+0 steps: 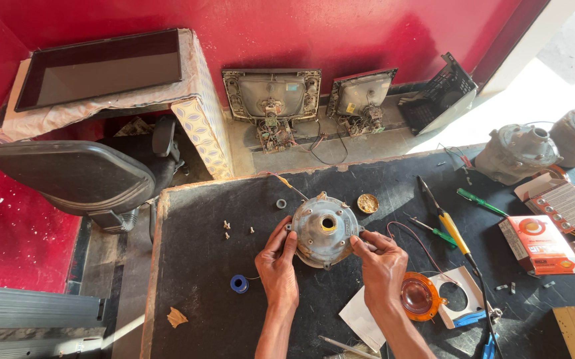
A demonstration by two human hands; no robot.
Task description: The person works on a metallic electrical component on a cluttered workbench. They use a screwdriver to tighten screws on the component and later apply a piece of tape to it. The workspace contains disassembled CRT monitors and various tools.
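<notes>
Head view looks straight down on a black table (194,266), and both hands are on a round grey metal housing (323,229) that sits flat near the table's middle, its central hole facing up. The left hand (278,266) cups the left rim, its grip partly closed with thumb and fingertips pressed against the edge, which looks like bracing so the piece can't slide. The right hand (382,266) comes in from the other side, its grip curled tight at the right rim, fingertips pinching at the edge; whether something small is caught between them, I cannot tell. A thin red wire (414,233) loops away from that side of the housing. Just beside the right wrist lies an orange diaphragm ring (419,297) half on a white card with a round cutout (458,297). A few small screws (228,229) lie well left of the housing, seemingly set aside in one spot, and a blue solder spool (239,284) sits below them. A small grey washer (281,204) and a round brass-coloured mesh disc (367,203) rest near the housing's top. To the right, a yellow-and-black handled tool (450,229), a green screwdriver (481,201) and an orange box (539,244) lie within reach. Two more grey housings (517,151) stand at the far right.
</notes>
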